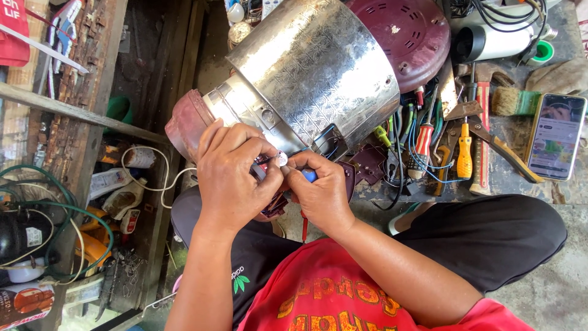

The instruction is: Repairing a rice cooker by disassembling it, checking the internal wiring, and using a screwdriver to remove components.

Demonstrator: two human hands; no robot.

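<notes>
Left hand (236, 168) pinches a small round silver part (281, 159) in a tight grip; right hand (321, 193) is closed around a blue-handled screwdriver (308, 179) just beside it. Both sit against the tilted embossed metal cooker body (312, 70); hand tools (450, 147) lie on the desk, right.

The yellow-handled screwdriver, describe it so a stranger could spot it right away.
Start at the big embossed metal pot lying on its side. To its right lies a tool pile beside a phone. The screwdriver lies there upright in the picture, the only tool with a yellow-orange handle.
</notes>
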